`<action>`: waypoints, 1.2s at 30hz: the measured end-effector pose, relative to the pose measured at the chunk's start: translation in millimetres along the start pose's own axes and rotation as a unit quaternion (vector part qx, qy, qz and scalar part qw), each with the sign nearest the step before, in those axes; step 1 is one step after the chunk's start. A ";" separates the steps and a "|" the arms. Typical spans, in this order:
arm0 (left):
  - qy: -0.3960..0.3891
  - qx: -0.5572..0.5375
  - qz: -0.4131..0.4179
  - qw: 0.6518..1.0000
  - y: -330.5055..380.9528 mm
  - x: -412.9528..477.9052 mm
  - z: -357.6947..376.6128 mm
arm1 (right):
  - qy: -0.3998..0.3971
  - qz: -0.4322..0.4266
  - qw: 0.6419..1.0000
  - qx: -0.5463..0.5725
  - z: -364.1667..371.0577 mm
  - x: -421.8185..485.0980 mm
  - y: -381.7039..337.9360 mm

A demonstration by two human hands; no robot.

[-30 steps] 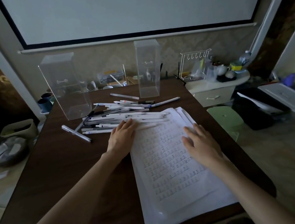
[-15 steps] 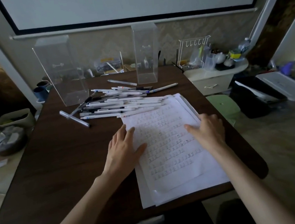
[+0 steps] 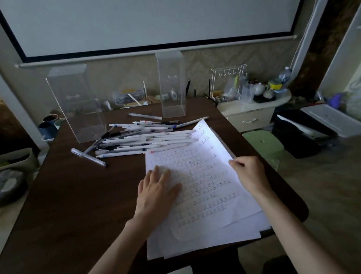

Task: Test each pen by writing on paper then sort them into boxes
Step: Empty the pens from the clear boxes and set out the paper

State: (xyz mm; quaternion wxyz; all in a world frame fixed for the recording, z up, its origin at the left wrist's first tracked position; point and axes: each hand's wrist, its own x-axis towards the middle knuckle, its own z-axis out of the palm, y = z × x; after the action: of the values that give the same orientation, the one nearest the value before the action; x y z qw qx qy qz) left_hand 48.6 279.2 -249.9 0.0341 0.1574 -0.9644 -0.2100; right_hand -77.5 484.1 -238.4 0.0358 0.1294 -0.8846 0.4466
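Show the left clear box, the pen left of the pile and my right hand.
Left clear box (image 3: 78, 108), head view, wall.
Pen left of the pile (image 3: 89, 157), head view, barrel.
Right hand (image 3: 251, 172), head view, back.

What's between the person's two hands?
In the head view, only the written-on top sheet of paper lies between the left hand and right hand.

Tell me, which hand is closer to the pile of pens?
Left. The left hand lies flat on the paper just short of the pile of pens; the right hand pinches the paper's right edge, farther off to the side.
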 end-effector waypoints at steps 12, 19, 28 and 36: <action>0.048 -0.206 -0.184 0.960 17.3 14.4 -12.7 | 0.023 0.004 0.999 -0.025 -11.4 2.7 6.6; 0.040 -0.263 -0.152 0.952 12.0 16.7 -7.2 | -0.013 0.062 0.996 0.063 1.3 -0.1 -8.4; 0.042 -0.233 -0.134 0.962 11.5 17.5 -5.8 | -0.149 0.218 0.925 0.273 -17.1 7.4 -21.4; 0.033 -0.209 -0.113 0.971 11.3 20.4 -9.6 | -0.108 0.143 0.962 0.206 -14.9 4.0 -20.1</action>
State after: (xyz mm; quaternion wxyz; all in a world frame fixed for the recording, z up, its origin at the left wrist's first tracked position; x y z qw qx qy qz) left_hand 27.2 278.7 -236.5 0.0744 0.2618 -0.8734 -0.4037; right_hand -76.9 483.8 -213.1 -0.1514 0.0534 -0.7817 0.6027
